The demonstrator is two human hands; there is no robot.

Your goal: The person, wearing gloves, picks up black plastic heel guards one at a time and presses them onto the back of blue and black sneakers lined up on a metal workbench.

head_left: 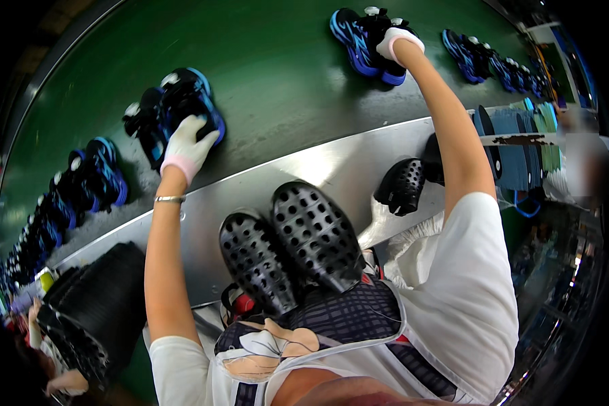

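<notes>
My left hand (188,147), in a white glove with a pink cuff, reaches to a pair of black and blue sneakers (213,101) on the green belt. Its thumb and fingers are at the near end of the right-hand sneaker and appear to grip it. Farther off to the right, my right hand (398,44), gloved the same way, is closed over the right shoe of another pair of black and blue sneakers (354,44). That hand's fingertips are partly hidden. Between my arms, close to my body, are two black perforated shoe-shaped plastic pieces (314,233).
A metal ledge (250,193) runs along the green belt (271,81). More sneakers line the belt at left (101,172) and far right (463,54). Another perforated piece (402,186) lies right. Blue insole-shaped sheets (514,145) stand beyond it; black stacked pieces (101,304) stand left.
</notes>
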